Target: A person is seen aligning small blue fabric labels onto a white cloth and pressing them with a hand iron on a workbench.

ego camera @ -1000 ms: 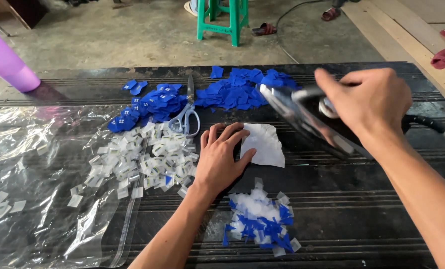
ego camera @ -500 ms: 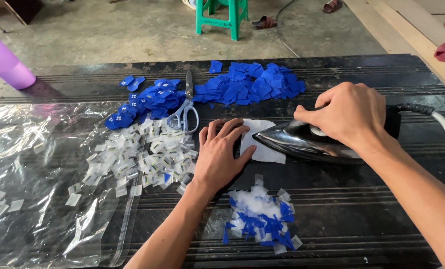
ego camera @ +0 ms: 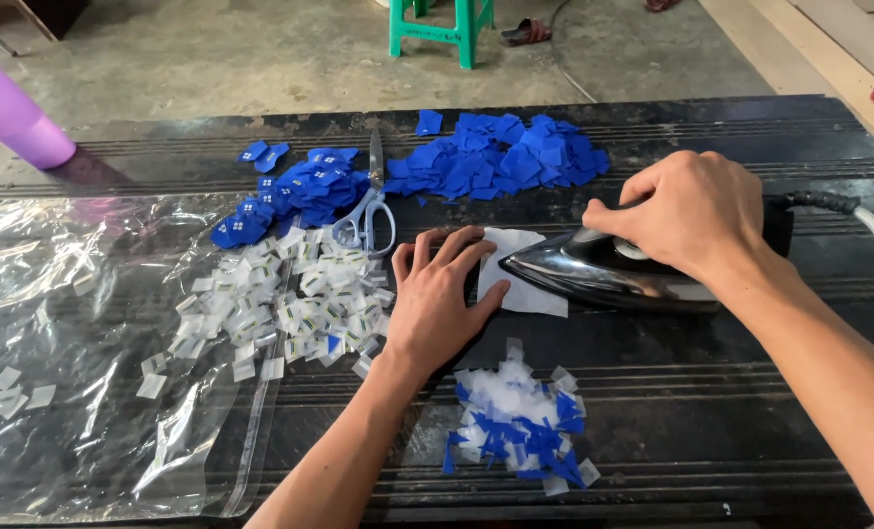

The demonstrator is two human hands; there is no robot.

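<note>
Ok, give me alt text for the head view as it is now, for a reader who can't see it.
A right hand presses an iron onto a white cloth piece that the left hand holds flat on a black table. Piles of blue patches, white pieces and scissors lie around.

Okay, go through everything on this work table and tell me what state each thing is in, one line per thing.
Iron: flat on the white cloth, gripped by the right hand.
White cloth: spread flat, pinned by the left hand.
Scissors: lying closed, untouched.
Blue patches: loose heaps at the far edge.
White patches: scattered pile.
Mixed pieces: small heap near the front.
Plastic bag: lying crumpled, flat.
</note>
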